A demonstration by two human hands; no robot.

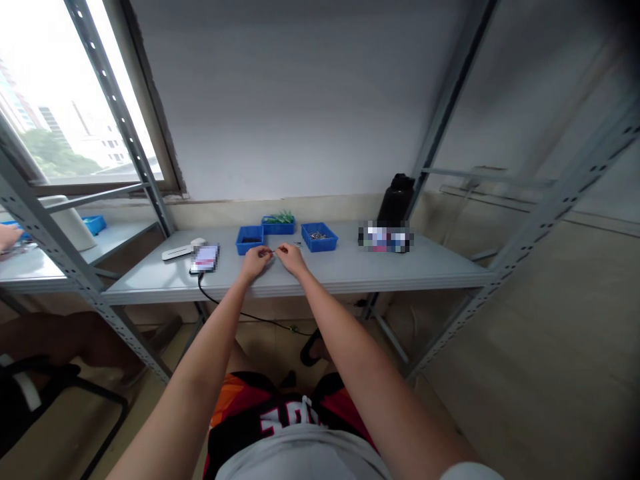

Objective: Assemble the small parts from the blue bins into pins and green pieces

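Behind the pinched hands — 3 blue trays: dark bits, green pieces, metal parts.

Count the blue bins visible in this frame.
4: left bin behind the left hand, back bin with green parts, right bin, and one on the neighbouring shelf. Others may be hidden.

Three trays lie behind both hands, apparently touching.
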